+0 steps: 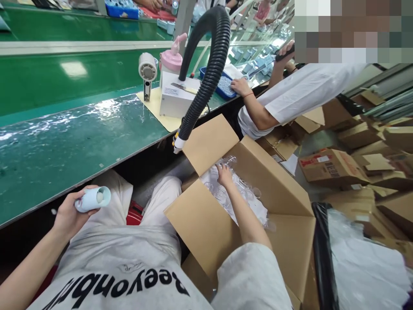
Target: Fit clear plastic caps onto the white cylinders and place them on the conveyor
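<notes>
My left hand (67, 212) is closed round a light blue plastic cylinder (87, 200). The cylinder's open end faces right, and a pale round part shows inside it. Over on the right, my right hand (225, 175) reaches down into an open cardboard box (280, 181). Its fingers are bent and slightly apart, touching clear plastic pieces (248, 191) that lie with white sheets in the box. Whether a piece sits between the fingertips is hard to see.
A black ribbed hose (222, 47) arches from a white machine (176, 97) on the green bench (64, 150). Beside it stand a handheld fan (147, 69) and pink-lidded bottle (171, 60). A co-worker's hand (241, 87) touches a blue tray (224, 88). Cardboard boxes (332, 165) lie right.
</notes>
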`<move>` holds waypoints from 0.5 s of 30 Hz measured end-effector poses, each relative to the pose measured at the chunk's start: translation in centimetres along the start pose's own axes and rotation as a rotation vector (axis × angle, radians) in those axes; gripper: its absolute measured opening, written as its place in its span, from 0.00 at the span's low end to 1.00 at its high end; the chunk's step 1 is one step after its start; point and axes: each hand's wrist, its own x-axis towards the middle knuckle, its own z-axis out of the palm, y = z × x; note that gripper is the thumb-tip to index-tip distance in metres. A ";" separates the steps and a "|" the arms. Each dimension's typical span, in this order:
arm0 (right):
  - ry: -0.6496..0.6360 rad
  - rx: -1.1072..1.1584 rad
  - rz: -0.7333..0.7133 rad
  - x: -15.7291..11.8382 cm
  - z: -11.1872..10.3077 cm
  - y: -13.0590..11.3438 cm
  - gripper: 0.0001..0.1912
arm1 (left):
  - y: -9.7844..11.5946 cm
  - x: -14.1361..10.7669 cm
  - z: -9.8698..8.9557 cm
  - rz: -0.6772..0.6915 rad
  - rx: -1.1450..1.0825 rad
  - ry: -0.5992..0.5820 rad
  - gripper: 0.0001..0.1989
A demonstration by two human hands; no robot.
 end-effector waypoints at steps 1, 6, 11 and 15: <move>-0.023 -0.003 -0.005 0.5 -0.2 0.4 0.23 | 0.2 -0.1 -0.3 0.020 -0.021 -0.013 0.12; -0.148 0.046 0.012 1.0 0.0 2.3 0.18 | 0.1 -0.1 -1.2 -0.019 0.069 -0.041 0.14; -0.174 0.188 0.072 -0.7 1.8 2.3 0.18 | -0.9 0.0 -0.6 -0.127 0.107 -0.035 0.14; -0.086 0.334 0.157 -1.6 1.8 1.5 0.16 | -0.9 -0.4 -0.5 -0.117 0.068 -0.229 0.13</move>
